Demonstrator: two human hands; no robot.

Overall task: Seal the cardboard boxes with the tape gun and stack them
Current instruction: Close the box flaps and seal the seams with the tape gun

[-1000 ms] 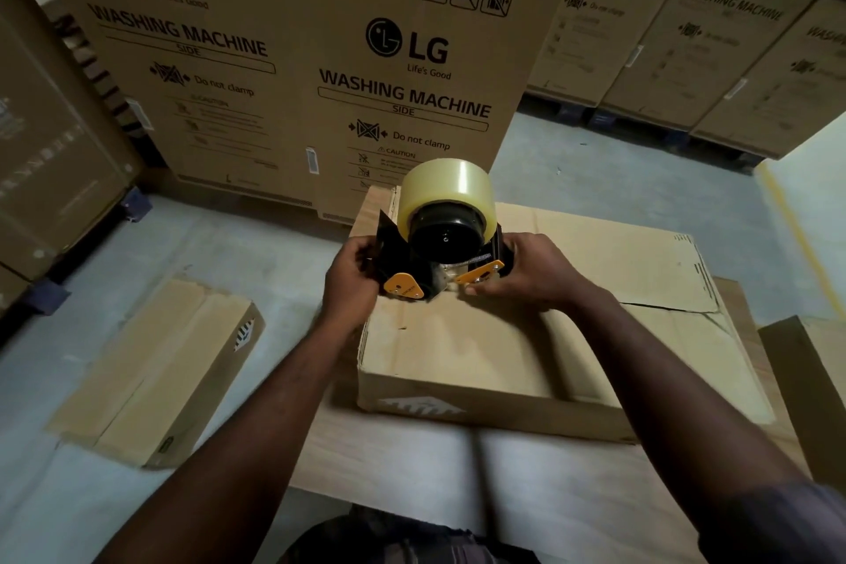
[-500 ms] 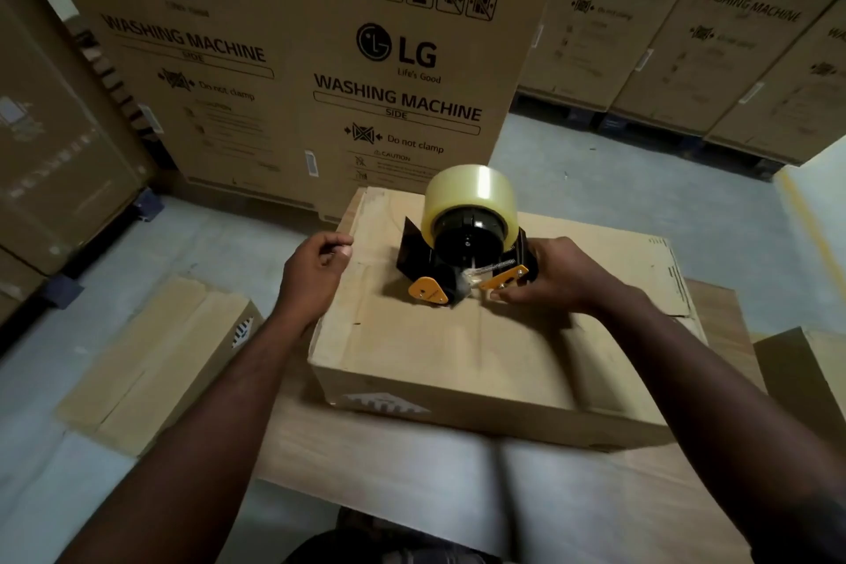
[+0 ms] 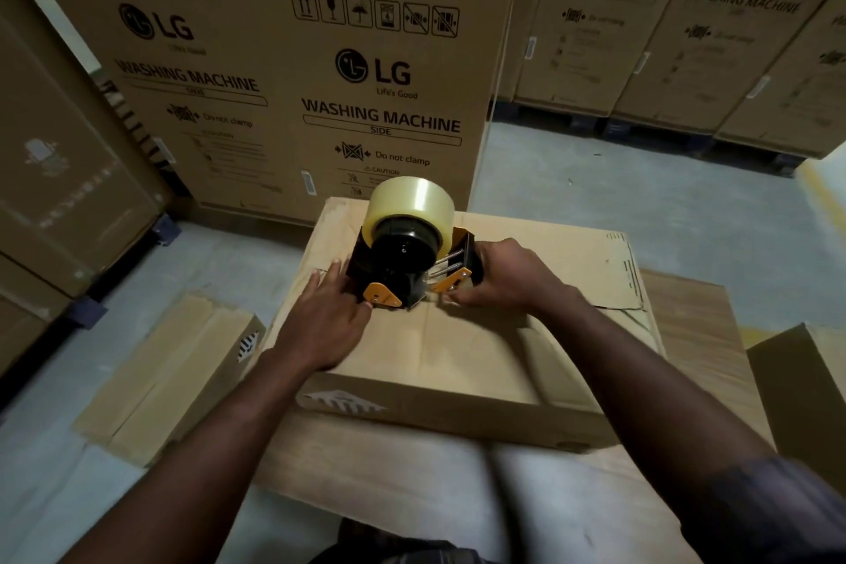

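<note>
A flat cardboard box (image 3: 480, 348) lies on a wooden table (image 3: 412, 472) in front of me. On its top stands a black and orange tape gun (image 3: 403, 261) with a roll of clear tape (image 3: 412, 202). My right hand (image 3: 499, 275) grips the gun's right side. My left hand (image 3: 325, 316) lies flat on the box top with straight fingers, its fingertips touching the gun's left side. A strip of tape runs along the box seam toward me.
A second flat box (image 3: 169, 371) lies on the grey floor at the left. Another box (image 3: 805, 389) shows at the right edge. Large washing machine cartons (image 3: 293, 73) stand close behind the table, with more at the back right.
My left hand has come back from the box's left edge to the tape gun's left side. The gun stays near the middle of the box top.
</note>
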